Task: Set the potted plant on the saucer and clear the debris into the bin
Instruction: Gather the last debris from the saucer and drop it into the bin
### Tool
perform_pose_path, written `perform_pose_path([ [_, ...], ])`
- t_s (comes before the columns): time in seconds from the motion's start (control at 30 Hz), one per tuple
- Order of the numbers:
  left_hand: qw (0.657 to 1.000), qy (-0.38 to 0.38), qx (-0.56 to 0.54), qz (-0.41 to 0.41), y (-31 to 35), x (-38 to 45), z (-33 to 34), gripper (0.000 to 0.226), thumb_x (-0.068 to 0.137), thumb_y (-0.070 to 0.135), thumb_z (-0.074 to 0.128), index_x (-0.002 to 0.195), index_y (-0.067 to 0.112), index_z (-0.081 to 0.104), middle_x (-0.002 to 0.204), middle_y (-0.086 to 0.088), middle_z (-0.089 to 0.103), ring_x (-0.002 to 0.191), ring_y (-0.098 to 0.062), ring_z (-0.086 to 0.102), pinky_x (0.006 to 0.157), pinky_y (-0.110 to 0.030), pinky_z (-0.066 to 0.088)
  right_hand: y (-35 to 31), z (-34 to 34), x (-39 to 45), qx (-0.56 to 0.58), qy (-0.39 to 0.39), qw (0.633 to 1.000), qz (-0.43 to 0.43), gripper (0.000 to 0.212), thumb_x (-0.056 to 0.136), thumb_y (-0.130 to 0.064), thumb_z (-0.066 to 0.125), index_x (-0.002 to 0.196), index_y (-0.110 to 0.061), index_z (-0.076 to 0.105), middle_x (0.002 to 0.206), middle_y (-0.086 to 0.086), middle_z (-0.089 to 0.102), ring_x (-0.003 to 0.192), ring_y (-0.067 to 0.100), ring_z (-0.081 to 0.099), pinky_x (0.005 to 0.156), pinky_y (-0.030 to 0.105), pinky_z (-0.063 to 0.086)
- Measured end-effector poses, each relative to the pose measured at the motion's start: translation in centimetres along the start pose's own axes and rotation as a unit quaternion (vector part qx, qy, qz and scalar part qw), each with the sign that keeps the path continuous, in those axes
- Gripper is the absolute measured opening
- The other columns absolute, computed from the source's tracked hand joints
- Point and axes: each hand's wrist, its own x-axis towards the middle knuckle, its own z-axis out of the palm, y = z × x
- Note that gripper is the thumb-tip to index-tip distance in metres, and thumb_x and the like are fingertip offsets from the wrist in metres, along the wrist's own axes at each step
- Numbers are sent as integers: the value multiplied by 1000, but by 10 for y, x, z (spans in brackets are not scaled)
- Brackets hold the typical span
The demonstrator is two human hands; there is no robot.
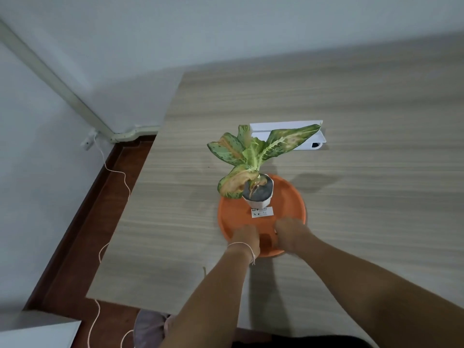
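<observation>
Lower centre: left hand [244, 238] and right hand [291, 233], fingers curled, rest on the near rim of the orange saucer [288, 207]. The potted plant [258, 190] stands upright on the saucer, on the wooden table [351, 96]. A white holder [288, 126] lies beyond.

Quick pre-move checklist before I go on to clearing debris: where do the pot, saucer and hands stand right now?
1. Potted plant on the orange saucer: ok, it stands inside the rim, toward the far side.
2. Pot upright: ok, no visible tilt.
3. Saucer fully on the table: ok, well in from the edges.
4. Hands free: not ok, the left hand and right hand both rest on the saucer's near rim.
5. Debris located: cannot tell; only a small twig-like scrap shows near the left forearm.
6. Bin located: not ok, none in view.
</observation>
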Motion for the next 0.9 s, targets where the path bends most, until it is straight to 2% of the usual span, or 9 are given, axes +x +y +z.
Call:
perform_pose_path([
  [0.17, 1000, 0, 22, -9, 8, 3, 3, 35, 86, 3, 51, 116, 9, 67, 120, -17, 66, 112, -37, 63, 95, -42, 53, -8, 5, 4, -15, 6, 1000, 12, 24, 88, -9, 51, 105, -6, 67, 111, 15, 70, 105, 34, 67, 83, 38, 53],
  [0.3, 1000, 11, 8, -23, 14, 6, 9, 34, 90, 1, 46, 117, 8, 65, 122, -17, 65, 115, -36, 61, 98, -42, 51, -7, 10, 6, -5, 11, 1000, 13, 25, 89, -6, 47, 103, -6, 68, 110, 15, 70, 102, 34, 68, 83, 40, 54],
  [0.37, 999, 15, -15, -35, 16, 8, 11, 33, 94, 3, 42, 117, 8, 64, 123, -17, 65, 115, -36, 61, 97, -43, 50, -7, 12, 6, 5, 9, 1000, 11, 26, 90, -5, 45, 103, -6, 68, 111, 16, 70, 102, 35, 68, 85, 41, 55],
  [0.47, 998, 6, -46, -38, 22, 9, 9, 30, 98, 17, 42, 114, 8, 66, 121, -16, 67, 113, -35, 62, 96, -42, 50, -6, 13, 5, 32, 0, 999, 3, 24, 92, -8, 46, 104, -4, 66, 111, 17, 68, 103, 36, 67, 85, 41, 52],
  [0.6, 997, -2, -69, -32, 21, 5, 6, 29, 97, 21, 47, 112, 7, 67, 118, -17, 67, 112, -36, 62, 94, -41, 48, -4, 13, 4, 89, -9, 996, -2, 17, 86, -14, 56, 93, -7, 70, 102, 15, 71, 98, 33, 67, 74, 34, 48],
  [0.67, 993, 27, -108, -33, 11, 1, 7, 25, 92, 17, 53, 109, 9, 70, 116, -15, 68, 112, -34, 62, 96, -40, 50, -4, 9, 4, 149, 9, 988, 24, 8, 80, -14, 63, 81, -14, 71, 97, 9, 72, 95, 28, 68, 74, 30, 51],
  [0.73, 982, 66, -171, -36, -6, -6, 5, 19, 87, 13, 60, 101, 12, 73, 110, -8, 71, 106, -27, 65, 95, -36, 52, -6, 3, 3, 202, 32, 978, 48, 12, 76, -11, 66, 70, -22, 68, 93, 3, 72, 94, 23, 68, 79, 32, 55],
  [0.83, 946, 151, -280, -67, -43, -25, -4, 14, 77, 11, 68, 87, 17, 77, 97, -1, 75, 92, -18, 70, 89, -28, 55, -21, -3, 0, 230, 53, 970, 51, 14, 72, -13, 71, 71, -26, 68, 98, 3, 72, 98, 23, 67, 85, 31, 54],
  [0.9, 912, 216, -336, -89, -73, -47, -4, 14, 74, 9, 70, 83, 15, 79, 88, -3, 78, 81, -15, 71, 81, -20, 54, -43, -3, 0, 242, 64, 967, 36, 13, 68, -14, 73, 74, -26, 70, 100, 6, 72, 100, 25, 66, 85, 29, 52],
])
